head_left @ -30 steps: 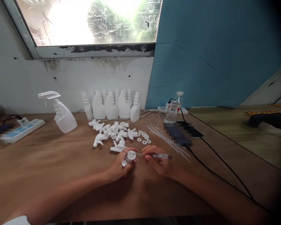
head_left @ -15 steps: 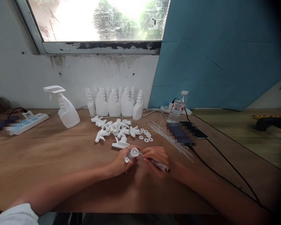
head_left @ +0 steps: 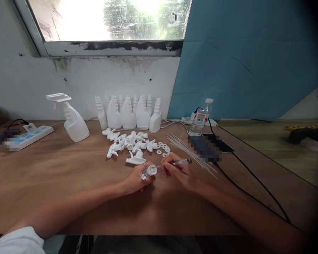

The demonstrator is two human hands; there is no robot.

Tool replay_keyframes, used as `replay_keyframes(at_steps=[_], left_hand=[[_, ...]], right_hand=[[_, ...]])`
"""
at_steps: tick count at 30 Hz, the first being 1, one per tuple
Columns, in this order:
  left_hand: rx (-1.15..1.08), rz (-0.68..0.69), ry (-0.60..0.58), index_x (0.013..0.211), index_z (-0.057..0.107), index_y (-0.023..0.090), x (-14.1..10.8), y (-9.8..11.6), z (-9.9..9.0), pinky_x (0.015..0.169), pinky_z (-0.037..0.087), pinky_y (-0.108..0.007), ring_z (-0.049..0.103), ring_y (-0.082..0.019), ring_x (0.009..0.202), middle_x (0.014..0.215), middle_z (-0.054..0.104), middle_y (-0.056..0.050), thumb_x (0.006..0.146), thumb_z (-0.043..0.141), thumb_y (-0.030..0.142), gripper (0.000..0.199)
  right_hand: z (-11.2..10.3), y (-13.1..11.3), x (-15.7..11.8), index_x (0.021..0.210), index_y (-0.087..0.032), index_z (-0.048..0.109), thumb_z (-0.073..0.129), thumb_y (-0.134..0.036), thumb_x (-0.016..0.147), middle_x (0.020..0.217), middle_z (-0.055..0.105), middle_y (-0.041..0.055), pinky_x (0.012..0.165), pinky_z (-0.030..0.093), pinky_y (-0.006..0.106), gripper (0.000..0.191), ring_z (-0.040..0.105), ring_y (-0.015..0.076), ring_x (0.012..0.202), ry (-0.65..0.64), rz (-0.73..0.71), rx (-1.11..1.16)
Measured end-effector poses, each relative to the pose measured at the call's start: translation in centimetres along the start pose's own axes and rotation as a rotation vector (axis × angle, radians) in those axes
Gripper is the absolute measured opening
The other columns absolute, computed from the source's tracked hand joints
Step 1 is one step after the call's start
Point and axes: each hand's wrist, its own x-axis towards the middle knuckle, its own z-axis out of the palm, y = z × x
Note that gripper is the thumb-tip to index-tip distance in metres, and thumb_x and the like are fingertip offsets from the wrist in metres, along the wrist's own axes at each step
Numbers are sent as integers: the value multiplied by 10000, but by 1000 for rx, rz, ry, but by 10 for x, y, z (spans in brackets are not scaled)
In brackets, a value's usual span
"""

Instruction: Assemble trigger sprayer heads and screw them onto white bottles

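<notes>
Far left on the wooden table (head_left: 55, 176): power strip (head_left: 29, 135). Beside it, an assembled spray bottle (head_left: 72, 121), upright. Further right, a row of capless bottles (head_left: 129, 114) along the wall; in front of them a heap of loose spray heads (head_left: 128, 144) and small washers (head_left: 163, 148).

Left hand (head_left: 136, 178) rests on the table, fingers curled around a spray head (head_left: 149, 171). Right hand (head_left: 178, 173) pinches a clear pen-like tool (head_left: 178, 162), its tip at the spray head's opening.

Right of the hands: thin tubes (head_left: 190, 151), water bottle (head_left: 200, 121).
</notes>
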Motion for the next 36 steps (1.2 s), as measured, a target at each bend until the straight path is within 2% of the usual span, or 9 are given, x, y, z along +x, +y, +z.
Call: replay_keyframes(at_steps=[5, 10, 16, 22, 27, 32, 36], left_hand=[[-7, -32, 2, 923, 489, 164, 0, 3, 0, 314, 345, -138, 372, -47, 386, 586, 437, 80, 736, 549, 153, 197], [-5, -19, -7, 913, 484, 158, 1, 0, -1, 327, 358, -138, 384, -41, 404, 629, 461, 67, 748, 558, 158, 181], [9, -6, -7, 906, 469, 163, 1, 1, -2, 333, 357, -145, 389, -40, 403, 644, 461, 64, 786, 559, 186, 151], [33, -9, -5, 872, 451, 168, 0, 1, -1, 330, 348, -152, 398, -43, 386, 624, 461, 68, 806, 588, 233, 166], [37, 3, -11, 885, 454, 163, 1, -1, -2, 333, 323, -148, 399, -37, 372, 617, 457, 72, 824, 592, 250, 174], [20, 7, -19, 901, 472, 156, 1, -1, -2, 326, 325, -143, 396, -40, 375, 595, 454, 73, 804, 600, 228, 176], [-18, -6, -28, 909, 483, 154, 1, -2, -2, 321, 334, -133, 392, -37, 388, 602, 455, 71, 759, 599, 197, 194]], right_hand=[[1, 6, -1, 829, -182, 507, 480, -336, 977, 719, 507, -10, 526, 412, 241, 215, 499, 94, 566, 17, -2, 41], [0, 6, -3, 836, -189, 524, 469, -309, 982, 699, 511, -4, 597, 424, 262, 197, 500, 117, 628, -22, -124, -160], [-2, 9, -4, 914, -192, 483, 401, -352, 1007, 618, 485, -42, 572, 398, 257, 203, 469, 102, 526, -82, -91, -168], [-3, 6, -4, 932, -190, 486, 385, -377, 1009, 587, 481, -46, 586, 410, 255, 226, 476, 106, 527, -106, -94, -279], [-2, 5, -4, 923, -183, 499, 395, -383, 1004, 608, 490, -38, 564, 419, 249, 239, 494, 103, 529, -93, -50, -241], [0, 13, -5, 880, -189, 500, 417, -366, 1000, 626, 500, -34, 510, 418, 235, 229, 503, 97, 511, -30, 4, -88], [5, 16, -7, 851, -192, 492, 409, -355, 1004, 626, 501, -38, 499, 434, 236, 239, 527, 95, 495, 10, -19, -17]])
